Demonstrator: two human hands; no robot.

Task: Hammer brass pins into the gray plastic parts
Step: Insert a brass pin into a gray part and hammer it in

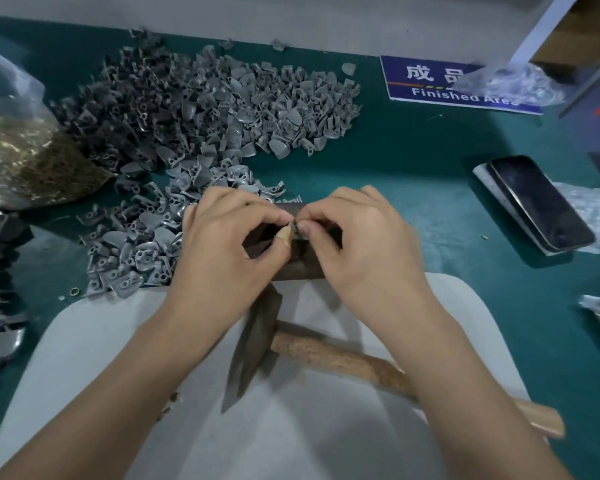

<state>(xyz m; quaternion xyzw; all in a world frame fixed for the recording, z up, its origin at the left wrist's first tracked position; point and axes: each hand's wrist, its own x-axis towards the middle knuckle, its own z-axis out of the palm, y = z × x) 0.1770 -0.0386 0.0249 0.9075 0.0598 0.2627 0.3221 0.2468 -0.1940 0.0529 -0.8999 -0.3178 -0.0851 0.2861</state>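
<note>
- The left hand [222,244] and right hand [357,237] meet over the dark block [291,268], both pinching one gray plastic part [297,233].
- The part looks light and stiff; hold it by its edges.
- The hammer [312,355] lies unheld below, on the worktop [430,161].

Factory assembly bench: heaped gray parts [201,109], "Finished Area" sign [430,81]
</note>
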